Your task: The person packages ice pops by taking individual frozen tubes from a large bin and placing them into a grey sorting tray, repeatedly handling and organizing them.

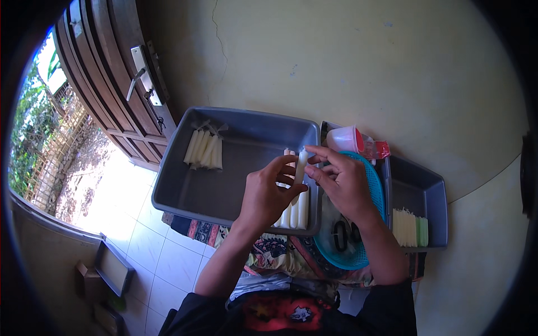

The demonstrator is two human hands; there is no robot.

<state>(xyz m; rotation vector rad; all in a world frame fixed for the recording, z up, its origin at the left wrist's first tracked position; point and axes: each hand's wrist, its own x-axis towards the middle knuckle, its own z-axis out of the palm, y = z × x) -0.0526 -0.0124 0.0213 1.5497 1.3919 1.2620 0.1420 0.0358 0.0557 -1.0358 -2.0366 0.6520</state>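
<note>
Above the right part of a large grey tub [185, 210], my left hand [269, 190] grips a white filled plastic tube [301, 162], held nearly upright between fingers and thumb. The fingertips of my right hand [342, 179] are closed at the tube's upper end; what exactly they pinch is too small to make out. Under my hands lie several more white tubes [303, 210] side by side, partly hidden by my left hand. At the tub's far left rests another bunch of white tubes [203, 148] with clear plastic ends.
Right of the tub stands a turquoise mesh basket [376, 182] with black-handled scissors [340, 235]. Behind it are a pink-and-white cup [343, 138] and a red packet [382, 149]. A smaller grey bin [437, 207] contains white and green pieces. An open wooden door [106, 73] is at left.
</note>
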